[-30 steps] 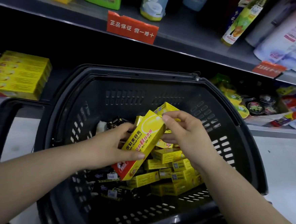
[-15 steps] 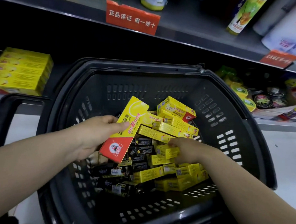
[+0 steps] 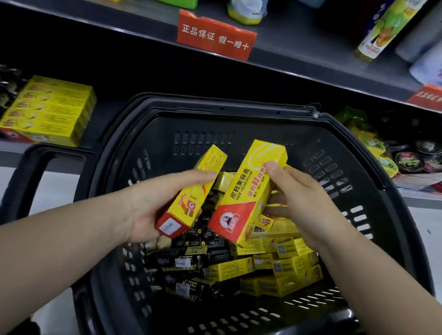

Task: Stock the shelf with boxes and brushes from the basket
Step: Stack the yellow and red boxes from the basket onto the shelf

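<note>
A black plastic basket [image 3: 386, 184] stands before the shelf, holding several yellow boxes [image 3: 283, 271] and black packs [image 3: 181, 264]. Over the basket my left hand [image 3: 154, 204] grips a yellow and red shoe-polish box [image 3: 194, 191], held on edge and tilted. My right hand [image 3: 301, 199] holds a second shoe-polish box [image 3: 249, 193] with its printed face toward me, thumb on its upper part. The two boxes are side by side, close together. A stack of the same yellow boxes [image 3: 48, 110] lies on the lower shelf at the left.
The upper shelf [image 3: 300, 57] carries bottles and red price tags [image 3: 216, 36]. On the lower shelf at the right sit round tins [image 3: 408, 162] and yellow packets. The basket's black handle [image 3: 23, 179] sticks out at the left over a white floor.
My right hand has come up out of the pile with a second yellow box. My left hand has turned its box on edge. The two boxes now sit side by side.
</note>
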A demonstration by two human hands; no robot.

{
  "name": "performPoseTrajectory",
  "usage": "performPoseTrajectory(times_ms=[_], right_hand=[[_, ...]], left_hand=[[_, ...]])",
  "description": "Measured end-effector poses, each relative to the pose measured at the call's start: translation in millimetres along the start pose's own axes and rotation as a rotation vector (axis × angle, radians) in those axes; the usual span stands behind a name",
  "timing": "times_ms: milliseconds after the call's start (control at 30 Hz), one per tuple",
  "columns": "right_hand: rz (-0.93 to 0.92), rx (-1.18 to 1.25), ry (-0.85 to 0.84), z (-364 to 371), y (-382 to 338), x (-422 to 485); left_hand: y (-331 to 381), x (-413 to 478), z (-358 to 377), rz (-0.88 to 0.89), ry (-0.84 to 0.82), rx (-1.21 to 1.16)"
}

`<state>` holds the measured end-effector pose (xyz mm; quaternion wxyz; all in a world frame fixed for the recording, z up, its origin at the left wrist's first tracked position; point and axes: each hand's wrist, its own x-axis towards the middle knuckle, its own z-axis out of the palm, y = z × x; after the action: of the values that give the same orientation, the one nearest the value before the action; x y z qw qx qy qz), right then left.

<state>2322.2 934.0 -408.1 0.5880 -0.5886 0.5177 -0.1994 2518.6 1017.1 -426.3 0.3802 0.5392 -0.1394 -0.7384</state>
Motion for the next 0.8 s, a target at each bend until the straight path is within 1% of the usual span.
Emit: performPoseTrajectory(times_ms=[33, 67, 133, 200, 300, 433, 533, 633, 667, 700, 733, 800], right_hand=[[0.082, 0.097, -0.005, 1, 1, -4], [0.138, 0.145, 0.000, 1, 3, -6], [0.193, 0.191, 0.026, 3, 7, -6], [0.203, 0.241, 0.030, 7, 8, -5], [0.178, 0.273, -0.034, 17, 6, -7], [0.209, 0.292, -0.126, 25, 6, -14], [0.243, 0.318, -0.170, 26, 6, -14], [0.238, 0.271, -0.204, 25, 5, -14], [0.221, 0.235, -0.220, 22, 3, -13], [0.193, 0.147, -0.239, 16, 1, -13], [0.142, -0.026, -0.265, 8, -1, -11], [0.015, -0.588, -0.316, -17, 1, -3]], left_hand=[[-1, 2, 1, 0.004, 0.011, 0.000], [-2, 3, 1, 0.007, 0.011, -0.006], [-2, 4, 4, 0.003, -0.044, 0.006], [-4, 1, 9, -0.010, -0.104, 0.032], [-12, -3, 13, -0.008, -0.165, 0.047], [-13, -6, 19, 0.014, -0.144, 0.080], [-13, -6, 20, 0.062, -0.118, 0.125], [-14, -4, 18, 0.094, -0.107, 0.178], [-14, -5, 19, 0.099, -0.096, 0.197], [-15, -4, 18, 0.106, -0.082, 0.211], [-15, -4, 18, 0.106, -0.059, 0.226], [-17, -3, 17, 0.099, 0.009, 0.278]])
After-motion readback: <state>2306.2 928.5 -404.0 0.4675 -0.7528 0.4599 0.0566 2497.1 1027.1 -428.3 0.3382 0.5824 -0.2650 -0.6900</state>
